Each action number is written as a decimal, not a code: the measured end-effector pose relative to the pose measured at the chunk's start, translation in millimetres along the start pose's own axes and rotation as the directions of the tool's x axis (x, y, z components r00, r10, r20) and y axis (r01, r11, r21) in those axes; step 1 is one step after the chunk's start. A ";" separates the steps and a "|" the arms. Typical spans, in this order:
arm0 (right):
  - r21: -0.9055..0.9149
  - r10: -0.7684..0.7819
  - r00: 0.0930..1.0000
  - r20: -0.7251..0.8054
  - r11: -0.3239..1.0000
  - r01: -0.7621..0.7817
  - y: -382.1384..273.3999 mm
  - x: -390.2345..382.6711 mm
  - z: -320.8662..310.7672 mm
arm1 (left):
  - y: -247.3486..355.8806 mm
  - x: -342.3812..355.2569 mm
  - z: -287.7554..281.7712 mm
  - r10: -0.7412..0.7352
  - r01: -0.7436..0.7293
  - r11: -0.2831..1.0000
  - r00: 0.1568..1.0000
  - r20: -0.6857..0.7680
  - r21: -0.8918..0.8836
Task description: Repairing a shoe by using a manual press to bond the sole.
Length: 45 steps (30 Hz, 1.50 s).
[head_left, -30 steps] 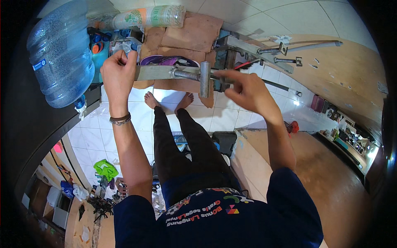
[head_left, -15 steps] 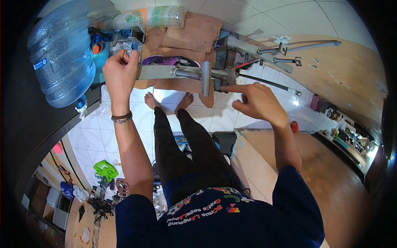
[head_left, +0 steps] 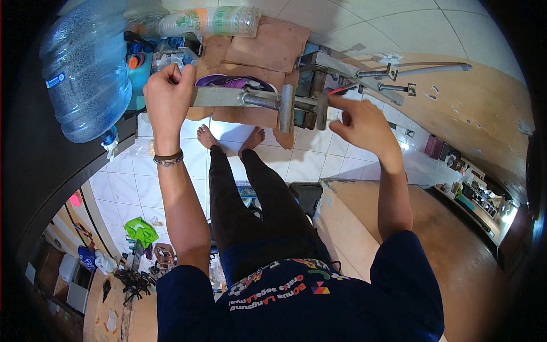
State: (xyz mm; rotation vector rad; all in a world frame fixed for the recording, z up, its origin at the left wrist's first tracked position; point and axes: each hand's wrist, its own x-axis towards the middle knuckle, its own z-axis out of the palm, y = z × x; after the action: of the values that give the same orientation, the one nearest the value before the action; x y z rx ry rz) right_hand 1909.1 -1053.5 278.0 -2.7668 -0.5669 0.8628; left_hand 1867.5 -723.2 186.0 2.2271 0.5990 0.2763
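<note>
My left hand (head_left: 170, 97) is closed around the left end of a grey metal bar (head_left: 219, 97), held out level in front of me. A short metal rod with a round crosspiece (head_left: 286, 109) sticks out from its middle. At the bar's right end is a second round metal crosspiece (head_left: 321, 112). My right hand (head_left: 367, 128) is beside it, the index finger stretched out to its upper part and the thumb apart below. The other fingers of that hand are curled and partly hidden.
Far left stands a large blue water bottle (head_left: 85, 80) with a tap. Behind the bar are a purple shoe (head_left: 233, 82), cardboard (head_left: 262, 48) and a wrapped stack of cups (head_left: 211, 21). Other metal frame parts (head_left: 364, 77) lie far right; a brown board (head_left: 456, 239) is near right.
My right index finger has moved up and away from me, to the crosspiece at the bar's right end. That crosspiece now appears longer and lower. My left hand keeps its hold.
</note>
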 end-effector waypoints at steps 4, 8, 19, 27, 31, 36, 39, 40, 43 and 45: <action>0.109 -0.156 0.987 0.029 0.982 0.152 -19.9 -3.6 0.6 | -10.0 0.3 -1.2 0.002 -0.002 1.000 1.000 0.017 0.000; -0.087 -0.015 0.997 0.071 0.996 0.022 5.5 -10.7 7.3 | -1.5 1.6 -1.3 0.019 -0.019 1.000 1.000 0.011 -0.002; -0.040 -0.060 0.995 0.086 0.997 0.063 8.5 -5.2 4.3 | -3.9 1.1 -1.3 0.005 -0.005 1.000 1.000 0.014 0.005; 0.040 -0.169 0.985 0.036 0.985 0.168 -21.2 -10.2 3.4 | -10.1 0.3 -4.2 -0.042 0.042 0.999 0.999 0.015 -0.004; -0.063 -0.014 0.999 0.031 0.998 0.016 9.2 -7.8 3.8 | -5.1 2.6 0.0 -0.023 0.023 1.000 1.000 0.008 -0.007; 0.076 -0.083 0.996 0.029 0.994 0.081 -22.7 -4.1 -10.7 | -10.7 4.8 0.7 -0.062 0.062 0.998 0.998 0.025 -0.010; -0.055 -0.032 0.984 0.173 0.998 0.042 -18.2 -14.0 0.3 | -14.3 5.4 -4.8 -0.054 0.054 0.999 0.998 0.009 -0.001; -0.061 0.008 0.985 0.173 0.998 0.003 -2.3 -16.4 5.9 | -19.0 6.2 -1.8 -0.061 0.061 0.998 0.998 -0.013 0.005; 0.011 0.097 0.989 0.115 0.995 -0.099 15.8 -25.0 -4.4 | -42.5 12.1 16.9 -0.001 0.001 0.998 1.000 -0.004 -0.059; 0.028 0.178 0.984 0.027 0.983 -0.179 10.8 -29.9 -8.9 | -63.0 22.0 33.6 -0.008 0.008 0.999 1.000 0.001 -0.036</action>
State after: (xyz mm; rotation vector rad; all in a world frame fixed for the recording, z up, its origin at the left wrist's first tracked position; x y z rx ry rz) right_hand 1895.0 -1076.2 297.3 -2.8152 -0.3088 0.9346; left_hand 1878.5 -698.0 116.5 2.1897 0.5976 0.2795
